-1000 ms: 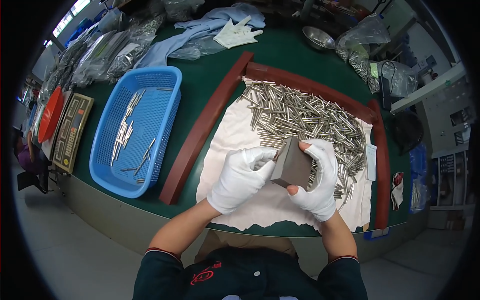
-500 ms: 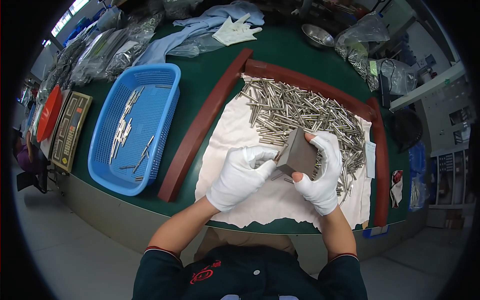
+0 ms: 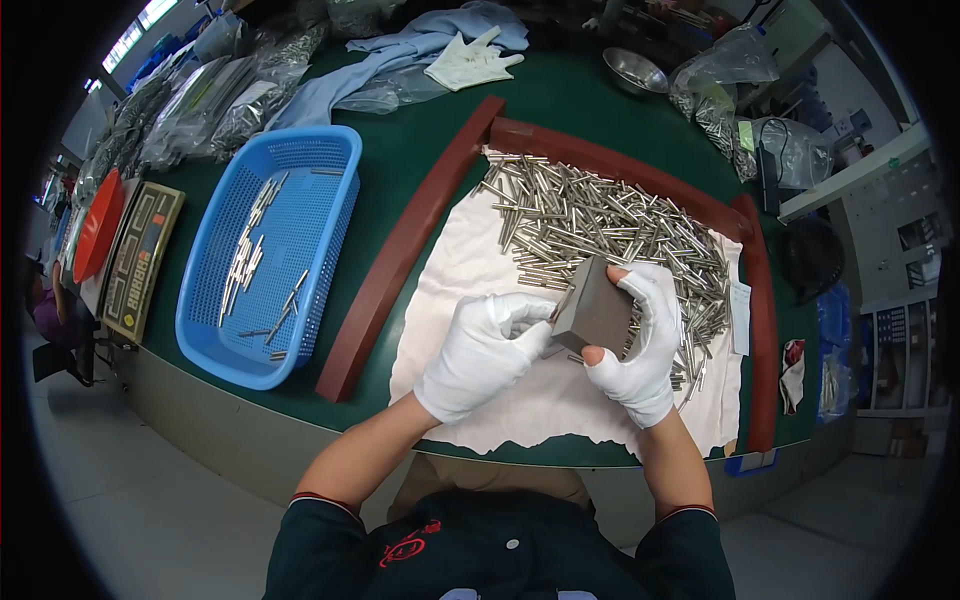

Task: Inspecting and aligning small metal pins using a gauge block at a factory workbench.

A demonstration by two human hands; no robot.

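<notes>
My right hand (image 3: 650,350), in a white glove with bare thumb and fingertip showing, grips a dark grey rectangular block (image 3: 598,312), perhaps an abrasive block. The block is tilted above a pale cloth (image 3: 450,300). At the block's left edge my left hand (image 3: 485,350), also white-gloved, is closed in a pinch. What sits between its fingertips is mostly hidden by the glove and block. Just beyond both hands lies a large heap of slim metal pins (image 3: 590,215), spread over the cloth.
Dark red bars (image 3: 415,250) border the cloth at left, back and right. A blue plastic basket (image 3: 345,215) with some pins stands at left, beside a boxed device (image 3: 145,262) and red bowl (image 3: 97,230). Farther back are a metal bowl (image 3: 636,72), white glove (image 3: 472,62) and bagged parts (image 3: 715,110).
Both hands stay almost in place. The block and my right hand have shifted very slightly; the heap and basket look unchanged.
</notes>
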